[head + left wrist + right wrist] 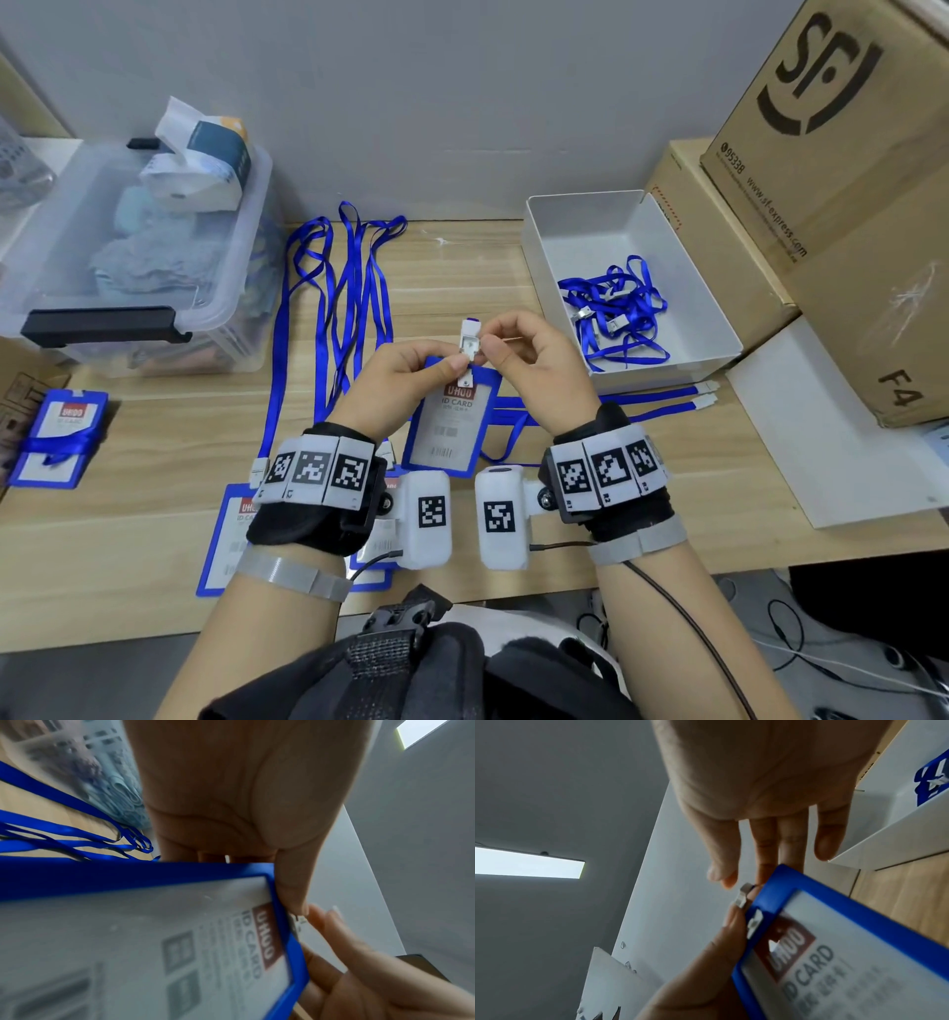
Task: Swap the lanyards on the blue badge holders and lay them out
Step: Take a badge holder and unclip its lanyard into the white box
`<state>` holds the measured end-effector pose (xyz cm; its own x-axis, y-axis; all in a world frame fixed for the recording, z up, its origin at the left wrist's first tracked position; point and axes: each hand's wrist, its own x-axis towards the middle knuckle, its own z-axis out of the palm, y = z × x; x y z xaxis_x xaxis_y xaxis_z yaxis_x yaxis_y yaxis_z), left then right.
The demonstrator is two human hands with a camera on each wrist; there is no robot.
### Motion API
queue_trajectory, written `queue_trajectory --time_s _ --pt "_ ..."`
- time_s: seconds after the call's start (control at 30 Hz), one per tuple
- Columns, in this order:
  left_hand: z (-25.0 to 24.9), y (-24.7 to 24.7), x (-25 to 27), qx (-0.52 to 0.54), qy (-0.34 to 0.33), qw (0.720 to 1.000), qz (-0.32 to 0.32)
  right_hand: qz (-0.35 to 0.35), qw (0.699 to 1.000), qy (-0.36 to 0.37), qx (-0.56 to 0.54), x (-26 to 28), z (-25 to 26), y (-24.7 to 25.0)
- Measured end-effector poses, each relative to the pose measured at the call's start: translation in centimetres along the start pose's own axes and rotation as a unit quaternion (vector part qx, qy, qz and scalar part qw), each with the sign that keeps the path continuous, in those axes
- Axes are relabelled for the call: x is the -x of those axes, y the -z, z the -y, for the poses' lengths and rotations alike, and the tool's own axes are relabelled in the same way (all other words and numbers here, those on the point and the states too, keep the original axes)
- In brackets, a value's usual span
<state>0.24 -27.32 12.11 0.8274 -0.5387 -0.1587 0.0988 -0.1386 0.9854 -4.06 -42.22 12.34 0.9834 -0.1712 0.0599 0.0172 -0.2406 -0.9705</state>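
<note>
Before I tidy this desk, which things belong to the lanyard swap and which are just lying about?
Part of the job:
- badge holder with metal clip, worked by left hand and right hand
- laid-out lanyards
- white tray of tangled lanyards
- wrapped badge holders

Lying about:
- clear storage bin
- cardboard box

Two hands (411, 377) (534, 370), four blue badge holders (447, 426), two cardboard boxes (847, 205), one white tray (575, 216), one clear bin (215, 308).
</note>
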Motion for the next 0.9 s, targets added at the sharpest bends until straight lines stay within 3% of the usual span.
queue_trajectory --time_s 0.2,0.33,0.6,0.9 --pt "0.26 -0.13 -0.09 -0.039 0.003 0.998 0.038 0.048 0.997 -0.025 -0.059 0.12 0.28 0.21" --pt "0.34 -0.16 -0.02 -0.018 0.018 0.999 0.043 0.010 0.994 -0.042 -0.105 0.11 0.57 0.62" --pt "0.47 -0.04 -0.13 -0.058 0.023 0.998 0.007 -0.058 0.994 -0.034 -0.091 0.11 0.41 0.78" --pt "0.41 0.13 -0.12 -0.065 0.022 0.998 0.016 -0.079 0.994 -0.036 -0.073 0.10 0.07 0.60"
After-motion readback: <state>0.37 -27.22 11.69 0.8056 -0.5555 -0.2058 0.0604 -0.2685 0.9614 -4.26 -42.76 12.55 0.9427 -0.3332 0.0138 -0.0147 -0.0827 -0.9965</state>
